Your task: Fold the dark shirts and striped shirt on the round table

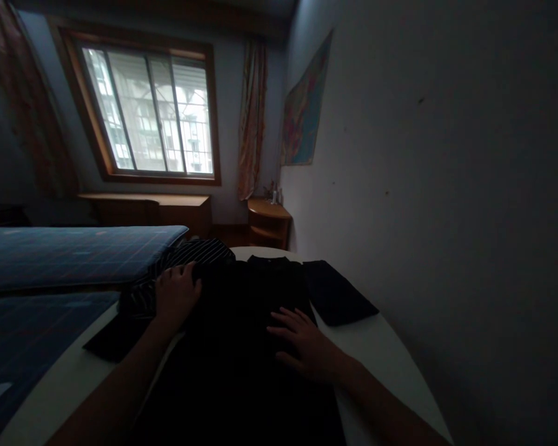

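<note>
Black flat cloth garment (242, 347): right hand (304, 344) over its right side, fingers spread, grasping nothing; left hand (177, 294) at its upper left edge, grip indeterminable.

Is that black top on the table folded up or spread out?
Spread out. The black top lies wide over the white table, its collar at the far end. Too dark to tell about its sleeves.

No text, label, brand, number or sign can be read.
</note>
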Demonstrator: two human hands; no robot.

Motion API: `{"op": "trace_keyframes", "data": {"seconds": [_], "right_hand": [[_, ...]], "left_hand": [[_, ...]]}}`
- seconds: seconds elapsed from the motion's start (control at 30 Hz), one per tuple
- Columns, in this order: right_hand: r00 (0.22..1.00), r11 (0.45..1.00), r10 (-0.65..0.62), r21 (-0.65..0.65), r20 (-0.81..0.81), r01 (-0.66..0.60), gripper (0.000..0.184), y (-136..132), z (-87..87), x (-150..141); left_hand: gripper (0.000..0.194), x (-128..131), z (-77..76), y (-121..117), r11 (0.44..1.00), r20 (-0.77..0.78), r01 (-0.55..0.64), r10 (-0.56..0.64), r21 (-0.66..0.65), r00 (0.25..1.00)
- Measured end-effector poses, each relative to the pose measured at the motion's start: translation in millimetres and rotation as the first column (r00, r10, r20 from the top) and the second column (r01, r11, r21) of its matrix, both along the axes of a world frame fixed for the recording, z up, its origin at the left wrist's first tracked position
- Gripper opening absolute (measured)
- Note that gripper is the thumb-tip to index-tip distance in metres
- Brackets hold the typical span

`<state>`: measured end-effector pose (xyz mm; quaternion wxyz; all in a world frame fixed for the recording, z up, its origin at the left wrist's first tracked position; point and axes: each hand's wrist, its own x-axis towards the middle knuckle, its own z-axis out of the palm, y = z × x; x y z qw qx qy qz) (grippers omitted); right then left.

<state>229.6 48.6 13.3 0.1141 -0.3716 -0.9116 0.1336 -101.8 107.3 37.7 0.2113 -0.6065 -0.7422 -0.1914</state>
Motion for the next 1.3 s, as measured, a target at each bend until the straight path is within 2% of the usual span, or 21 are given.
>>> {"op": "trace_keyframes", "data": {"seconds": [0.17, 0.23, 0.3, 0.37, 0.43, 0.5, 0.57, 0.6, 0.63, 0.67, 0.7, 0.77, 0.8, 0.83, 0.87, 0.93, 1.03, 1.2, 1.3], "right_hand": [[0.960, 0.949, 0.268, -0.150, -0.078, -0.277, 0.065, -31, 8.2, -23], [0.944, 0.925, 0.310, -0.193, -0.113, -0.327, 0.067, -38, 7.3, -29], [0.947, 0.926, 0.288, -0.211, -0.142, -0.313, 0.057, -38, 7.5, -31], [0.978, 0.968, 0.152, -0.176, -0.142, -0.176, 0.041, -31, 11.0, -26], [0.990, 0.989, -0.111, -0.107, -0.084, 0.102, 0.029, -20, 16.9, -16], [0.917, 0.916, -0.398, -0.035, 0.026, 0.399, 0.025, -10, 22.1, 0], [0.808, 0.815, -0.575, 0.010, 0.131, 0.579, 0.023, -1, 23.1, 18], [0.771, 0.783, -0.616, 0.018, 0.161, 0.621, 0.023, 3, 21.8, 26], [0.749, 0.764, -0.637, 0.016, 0.180, 0.645, 0.023, 6, 19.3, 33], [0.741, 0.755, -0.645, 0.005, 0.187, 0.655, 0.024, 8, 16.1, 39], [0.739, 0.751, -0.647, -0.013, 0.188, 0.661, 0.024, 11, 12.5, 44], [0.738, 0.742, -0.651, -0.052, 0.178, 0.668, 0.024, 15, 5.7, 48], [0.736, 0.738, -0.654, -0.065, 0.172, 0.671, 0.024, 17, 2.9, 49], [0.732, 0.732, -0.660, -0.075, 0.169, 0.677, 0.025, 18, 0.8, 49], [0.727, 0.726, -0.666, -0.082, 0.165, 0.683, 0.025, 19, -0.7, 48], [0.724, 0.720, -0.670, -0.092, 0.164, 0.688, 0.025, 19, -1.9, 45], [0.727, 0.726, -0.665, -0.085, 0.171, 0.683, 0.023, 18, -1.3, 41], [0.725, 0.725, -0.668, -0.069, 0.168, 0.685, 0.025, 21, -3.7, 38], [0.707, 0.711, -0.690, -0.040, 0.156, 0.702, 0.027, 25, -8.7, 38]], "left_hand": [[0.047, -6, 5.8, 2, 0.999, 0.026, -0.034, 0.034, -0.027, 0.999], [0.050, -7, 6.4, 3, 0.997, 0.029, -0.056, 0.058, -0.055, 0.998], [0.050, -9, 5.9, 4, 0.995, 0.027, -0.058, 0.061, -0.082, 0.998], [0.049, -11, 5.3, 5, 0.996, 0.026, -0.047, 0.050, -0.079, 0.998], [0.048, -11, 6.7, 5, 0.998, 0.026, -0.036, 0.038, -0.052, 0.999], [0.042, -5, 11.1, 4, 1.000, 0.032, 0.018, -0.017, -0.011, 0.999], [0.030, 12, 17.4, -2, 0.982, 0.061, 0.186, -0.185, -0.011, 0.981], [0.023, 25, 20.2, -8, 0.948, 0.085, 0.316, -0.312, -0.036, 0.946], [0.019, 42, 22.0, -17, 0.877, 0.131, 0.474, -0.461, -0.085, 0.877], [0.018, 60, 22.1, -27, 0.755, 0.180, 0.641, -0.617, -0.139, 0.766], [0.018, 80, 20.2, -40, 0.606, 0.213, 0.772, -0.742, -0.194, 0.636], [0.016, 119, 10.1, -68, 0.246, 0.221, 0.923, -0.923, -0.295, 0.316], [0.017, 137, 2.8, -81, 0.115, 0.213, 0.942, -0.959, -0.315, 0.189], [0.020, 152, -5.1, -93, 0.047, 0.183, 0.943, -0.977, -0.330, 0.113], [0.024, 163, -12.6, -102, 0.015, 0.142, 0.938, -0.987, -0.348, 0.068], [0.029, 178, -23.6, -113, 0.013, 0.068, 0.931, -0.997, -0.366, 0.040], [0.031, 183, -26.5, -115, 0.012, 0.025, 0.924, -0.999, -0.382, 0.023], [0.028, 193, -25.9, -113, -0.139, 0.046, 0.895, -0.990, -0.424, -0.132], [0.023, 204, -34.6, -115, -0.175, 0.048, 0.874, -0.984, -0.453, -0.172]]}}
